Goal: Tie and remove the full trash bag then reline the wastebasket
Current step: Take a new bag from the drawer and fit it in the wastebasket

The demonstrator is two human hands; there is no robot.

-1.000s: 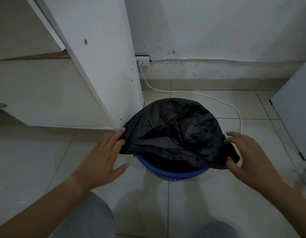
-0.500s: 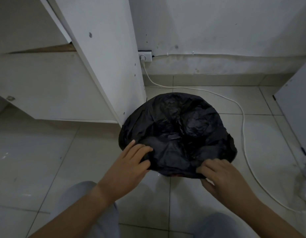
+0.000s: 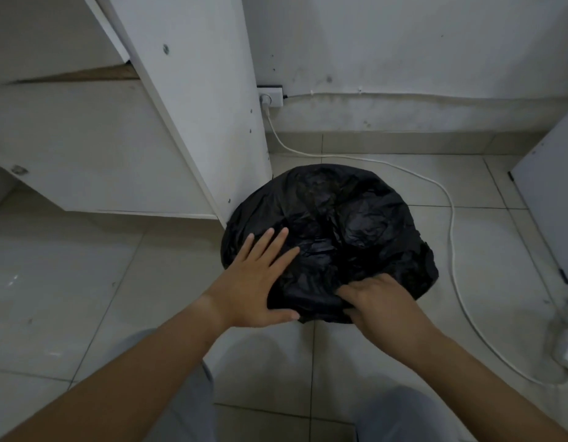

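Where the white cabinet panel (image 3: 193, 100) meets the tiled floor (image 3: 69, 272), a black trash bag (image 3: 337, 224) sits as a rounded, crumpled dome, its thin plastic creased all over and catching dull glints on the wrinkles. It spreads so widely that whatever it covers is hidden; no rim of the wastebasket shows in this view. Its left edge touches the foot of the cabinet panel, and a white cable (image 3: 448, 218) runs from a wall socket (image 3: 271, 97) along the floor behind it and curves past its right side. The left hand (image 3: 257, 279) lies flat on the near left part of the bag, palm down, fingers spread wide and pointing up and to the right across the plastic, the thumb stretched along the bag's lower edge. The right hand (image 3: 375, 303) is at the near right edge, fingers curled inward and pinching a gathered fold of the black plastic. Both forearms reach in from the bottom of the frame, bare, above grey-clad knees (image 3: 397, 413). A second white panel (image 3: 554, 193) stands well apart at the right.
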